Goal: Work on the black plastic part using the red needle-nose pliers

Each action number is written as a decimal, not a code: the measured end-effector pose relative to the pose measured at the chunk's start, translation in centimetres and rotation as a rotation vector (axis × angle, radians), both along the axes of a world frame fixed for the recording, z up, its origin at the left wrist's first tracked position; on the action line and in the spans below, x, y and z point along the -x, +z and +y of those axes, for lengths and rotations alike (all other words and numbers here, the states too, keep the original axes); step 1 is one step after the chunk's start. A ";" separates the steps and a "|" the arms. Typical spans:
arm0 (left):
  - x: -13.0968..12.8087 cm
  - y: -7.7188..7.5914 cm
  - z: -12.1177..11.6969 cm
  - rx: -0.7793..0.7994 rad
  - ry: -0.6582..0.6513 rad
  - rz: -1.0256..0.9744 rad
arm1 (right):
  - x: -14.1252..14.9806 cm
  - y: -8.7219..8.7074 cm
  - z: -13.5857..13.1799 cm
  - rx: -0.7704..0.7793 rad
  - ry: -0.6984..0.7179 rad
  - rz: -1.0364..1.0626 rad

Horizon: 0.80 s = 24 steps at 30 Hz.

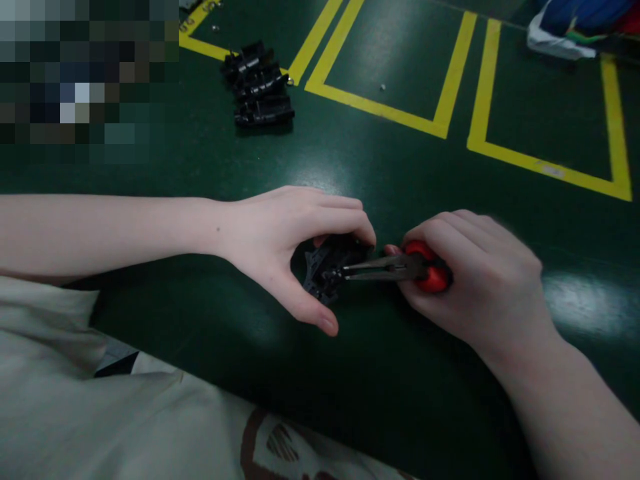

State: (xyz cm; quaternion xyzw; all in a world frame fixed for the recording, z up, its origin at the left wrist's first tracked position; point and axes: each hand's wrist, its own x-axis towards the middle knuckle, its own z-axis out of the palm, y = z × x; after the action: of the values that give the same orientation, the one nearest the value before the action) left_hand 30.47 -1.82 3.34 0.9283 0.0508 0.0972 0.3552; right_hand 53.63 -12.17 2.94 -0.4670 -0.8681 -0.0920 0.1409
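Note:
My left hand [305, 233] curls around a black plastic part [333, 260] with a ribbed, uneven shape, its thumb along the near side and its fingers over the far side. Part of the piece is hidden under those fingers. In my right hand [480, 273] are long-nose pliers [385, 269] with red handles, gripped in a closed fist. The pliers point left, and their slim jaw tips meet the black part near its middle. Whether the tips pinch something small there, I cannot tell.
Several similar black plastic parts [265, 110] lie in a row on the green tabletop [225, 167] at the back. Yellow tape [375, 103] marks out boxes behind them. A blue bundle in a white wrapping [560, 43] rests at the far right. The upper left corner is pixelated.

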 end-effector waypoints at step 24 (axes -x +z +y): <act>-0.1 -0.1 -0.2 -0.027 0.023 0.025 | 0.3 0.6 0.0 0.123 -0.016 -0.029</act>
State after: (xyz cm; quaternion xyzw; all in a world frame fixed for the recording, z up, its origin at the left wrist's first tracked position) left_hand 30.53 -1.98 3.28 0.9336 0.0646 0.0904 0.3406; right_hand 53.32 -12.16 3.57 -0.4806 -0.8702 -0.0462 0.0984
